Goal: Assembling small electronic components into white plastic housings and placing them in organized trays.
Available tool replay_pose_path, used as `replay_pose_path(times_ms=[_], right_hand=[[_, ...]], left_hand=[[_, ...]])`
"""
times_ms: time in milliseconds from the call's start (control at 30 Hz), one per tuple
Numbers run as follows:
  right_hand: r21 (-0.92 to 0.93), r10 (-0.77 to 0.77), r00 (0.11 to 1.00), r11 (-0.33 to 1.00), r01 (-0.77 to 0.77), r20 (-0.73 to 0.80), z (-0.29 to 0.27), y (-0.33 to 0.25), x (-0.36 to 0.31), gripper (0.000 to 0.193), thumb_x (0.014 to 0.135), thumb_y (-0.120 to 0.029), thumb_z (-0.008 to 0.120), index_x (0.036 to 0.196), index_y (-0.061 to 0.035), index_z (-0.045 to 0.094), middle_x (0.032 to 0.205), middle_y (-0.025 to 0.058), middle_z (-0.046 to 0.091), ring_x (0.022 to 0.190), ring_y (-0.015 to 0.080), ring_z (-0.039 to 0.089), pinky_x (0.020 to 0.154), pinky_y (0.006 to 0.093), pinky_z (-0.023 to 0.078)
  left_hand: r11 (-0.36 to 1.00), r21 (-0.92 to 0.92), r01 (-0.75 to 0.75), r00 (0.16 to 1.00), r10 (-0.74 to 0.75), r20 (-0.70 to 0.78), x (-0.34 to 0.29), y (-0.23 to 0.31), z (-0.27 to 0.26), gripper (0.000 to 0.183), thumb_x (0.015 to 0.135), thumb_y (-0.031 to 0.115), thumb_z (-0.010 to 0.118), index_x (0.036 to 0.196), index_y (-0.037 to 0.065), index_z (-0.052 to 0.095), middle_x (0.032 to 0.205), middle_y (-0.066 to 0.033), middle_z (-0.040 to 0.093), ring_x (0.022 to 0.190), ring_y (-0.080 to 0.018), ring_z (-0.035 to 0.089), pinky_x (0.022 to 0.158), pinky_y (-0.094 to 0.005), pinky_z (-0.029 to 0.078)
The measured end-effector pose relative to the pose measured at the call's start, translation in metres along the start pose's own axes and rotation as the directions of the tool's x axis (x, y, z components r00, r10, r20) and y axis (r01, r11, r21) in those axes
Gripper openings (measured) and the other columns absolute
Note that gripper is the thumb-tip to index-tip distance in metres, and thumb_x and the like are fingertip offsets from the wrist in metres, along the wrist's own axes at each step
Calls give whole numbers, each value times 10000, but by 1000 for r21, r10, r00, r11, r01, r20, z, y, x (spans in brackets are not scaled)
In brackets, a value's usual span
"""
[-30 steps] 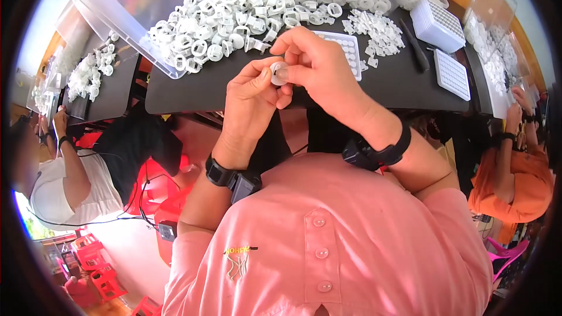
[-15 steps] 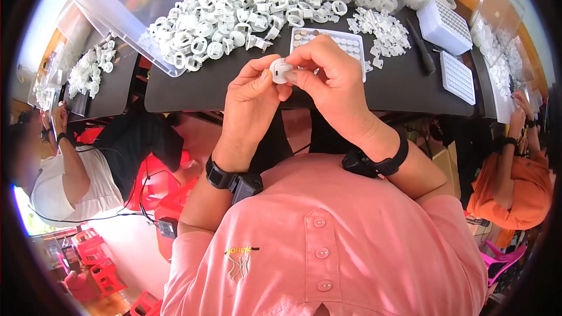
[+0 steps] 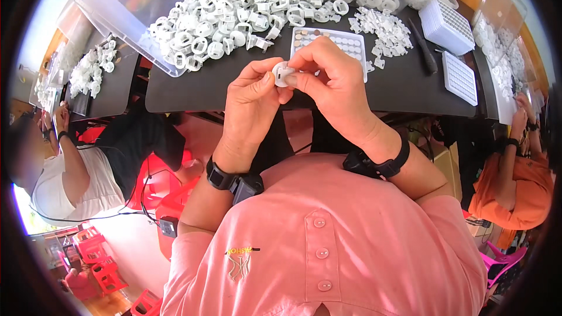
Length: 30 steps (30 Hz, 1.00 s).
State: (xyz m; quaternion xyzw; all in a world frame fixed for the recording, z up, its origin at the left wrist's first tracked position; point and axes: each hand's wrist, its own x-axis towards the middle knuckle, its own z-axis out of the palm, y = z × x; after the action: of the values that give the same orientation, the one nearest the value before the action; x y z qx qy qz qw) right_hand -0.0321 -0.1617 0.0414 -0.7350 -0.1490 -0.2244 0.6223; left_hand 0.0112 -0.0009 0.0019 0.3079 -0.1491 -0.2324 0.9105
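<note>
A round white plastic part (image 3: 280, 74) with a small dark slot is held between both hands, above the near edge of the dark table. My left hand (image 3: 253, 92) pinches its left side between thumb and fingers. From the right, my right hand (image 3: 329, 76) grips it with thumb and forefinger, whose tips hide part of it. Just beyond my right hand lies a white tray (image 3: 363, 58) with rows of round pockets, some filled with tan discs. A large heap of white round parts (image 3: 225, 20) spreads out beyond my left hand.
Small flat white pieces (image 3: 383, 32) lie right of the tray. A black-handled tool (image 3: 425, 52), a stack of white trays (image 3: 446, 26) and a single tray (image 3: 459, 78) stand farther right. A clear plastic bin (image 3: 126, 20) is at back left. People work at both sides.
The white part has turned slightly between my fingers, so its dark slot now shows more upward. Both hands stay in nearly the same place.
</note>
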Motion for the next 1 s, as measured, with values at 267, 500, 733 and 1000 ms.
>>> replay_pose_path(times_ms=[267,500,733,1000], right_hand=[[-5,-43,999,999,43,9,0,0,-1,147,811,120,653,885,6,595,844,65,548,637,178,703,535,267,517],[-327,-337,941,889,321,6,-4,7,-1,196,748,77,687,858,-49,585,829,79,540,649,242,647,515,326,481],[-429,-449,884,779,457,126,-6,0,2,251,685,77,687,872,-69,604,858,84,611,669,249,628,528,336,487],[-524,-323,946,806,276,1,-70,-24,-11,169,752,79,692,873,-32,650,798,92,617,689,229,622,609,293,491]], left_hand=[[1000,0,5,1000,-5,11,-1,1,-1,248,947,81,640,1171,-24,644,1025,-120,674,850,-192,602,679,-309,467],[999,34,27,999,-27,17,1,0,0,266,941,91,651,1181,-23,639,1045,-133,680,845,-192,605,683,-315,462],[998,59,35,999,-36,13,0,1,-7,262,963,89,614,1205,-10,636,1064,-127,694,872,-204,648,706,-319,503],[996,90,21,994,-31,109,4,2,-12,285,947,146,648,1201,16,654,1110,-224,654,844,-241,591,642,-287,425]])
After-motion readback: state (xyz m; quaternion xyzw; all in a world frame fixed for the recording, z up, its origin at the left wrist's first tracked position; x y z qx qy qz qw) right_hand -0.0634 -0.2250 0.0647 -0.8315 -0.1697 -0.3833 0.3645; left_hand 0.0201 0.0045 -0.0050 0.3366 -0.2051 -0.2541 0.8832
